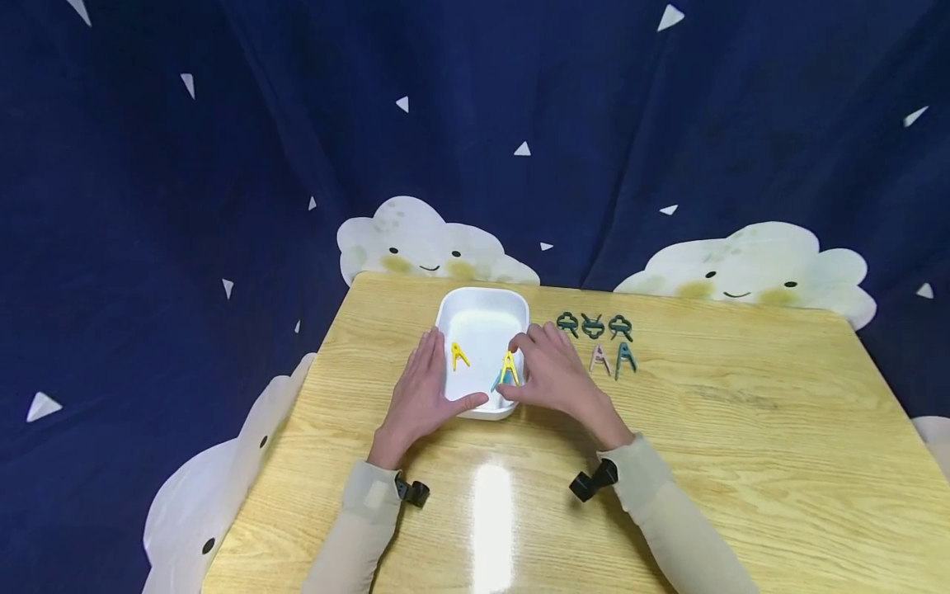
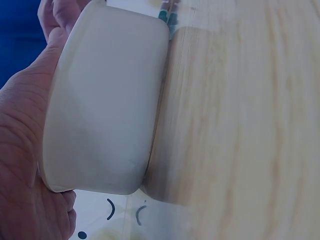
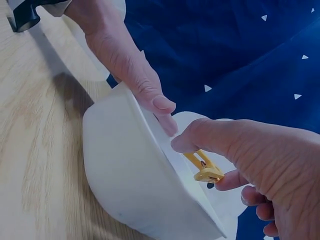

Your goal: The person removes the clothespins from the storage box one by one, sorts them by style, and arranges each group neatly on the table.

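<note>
My right hand (image 1: 552, 371) pinches a yellow clothespin (image 3: 209, 173) between thumb and fingertips, over the near right corner of a white plastic container (image 1: 475, 326). Beneath that clothespin, a blue clothespin (image 1: 496, 382) shows in part inside the container. A second yellow clothespin (image 1: 458, 355) lies in the container at the left. My left hand (image 1: 423, 392) rests against the container's left side with its fingers straight and its thumb over the near rim. The left wrist view shows the container's outer wall (image 2: 107, 100) beside that palm.
To the right of the container, several dark green clips (image 1: 593, 327) lie in a row. Just nearer are a pink clothespin (image 1: 599, 360) and a teal clothespin (image 1: 626, 360). Behind the wooden table (image 1: 742, 429) hangs a dark blue curtain (image 1: 460, 66) with clouds.
</note>
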Demonstrator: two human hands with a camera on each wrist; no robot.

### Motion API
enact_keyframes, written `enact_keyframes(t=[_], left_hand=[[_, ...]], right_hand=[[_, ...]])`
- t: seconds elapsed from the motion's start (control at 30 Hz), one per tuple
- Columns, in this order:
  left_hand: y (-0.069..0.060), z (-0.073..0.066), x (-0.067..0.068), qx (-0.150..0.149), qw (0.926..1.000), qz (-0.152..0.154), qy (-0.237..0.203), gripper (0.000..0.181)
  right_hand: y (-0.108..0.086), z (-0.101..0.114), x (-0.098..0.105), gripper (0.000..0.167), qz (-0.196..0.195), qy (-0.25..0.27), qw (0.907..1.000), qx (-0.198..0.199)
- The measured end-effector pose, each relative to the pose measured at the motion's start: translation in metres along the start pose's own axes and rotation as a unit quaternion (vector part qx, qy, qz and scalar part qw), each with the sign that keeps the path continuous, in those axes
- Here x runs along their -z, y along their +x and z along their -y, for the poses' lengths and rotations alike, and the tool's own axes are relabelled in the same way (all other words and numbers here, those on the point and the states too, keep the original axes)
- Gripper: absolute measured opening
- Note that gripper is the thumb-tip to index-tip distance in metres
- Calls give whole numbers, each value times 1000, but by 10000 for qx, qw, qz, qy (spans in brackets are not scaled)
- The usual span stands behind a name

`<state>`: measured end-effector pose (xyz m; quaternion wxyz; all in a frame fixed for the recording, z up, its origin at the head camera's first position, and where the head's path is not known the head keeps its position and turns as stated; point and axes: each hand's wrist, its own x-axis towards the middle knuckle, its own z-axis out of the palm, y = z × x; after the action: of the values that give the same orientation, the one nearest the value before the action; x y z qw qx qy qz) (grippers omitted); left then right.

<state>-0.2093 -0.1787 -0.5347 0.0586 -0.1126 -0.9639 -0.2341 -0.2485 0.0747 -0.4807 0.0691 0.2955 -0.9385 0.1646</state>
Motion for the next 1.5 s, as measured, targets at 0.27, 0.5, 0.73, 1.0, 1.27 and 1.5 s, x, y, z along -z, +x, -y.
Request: enact_keyframes(t=[0.27,0.5,0.73,1.0,1.27,1.5], left_hand=[[1,-2,2,55,10000,70,-43,137],[3,-1,2,71,9999,72,-44,138],[3,0,2,77,9999,64,-11,137],[2,-1,2,83,9999,37,-72,138],[1,-2,3,153,9997,154,-113,138],[2,0,0,33,10000,37,-5,138]], right_hand=[[-14,-7,10,65,13,54,9998,-179],[-25,-22,18,65,29,66,9989,-456],[-34,-37,15,69,8,12,9986,-532],[-49,-53,3,65,29,-107,9977,-676],[-61,-69,-9,66,177,-107,9974,-697],[-67,-76,-18,67,283,-99,9963,-809]])
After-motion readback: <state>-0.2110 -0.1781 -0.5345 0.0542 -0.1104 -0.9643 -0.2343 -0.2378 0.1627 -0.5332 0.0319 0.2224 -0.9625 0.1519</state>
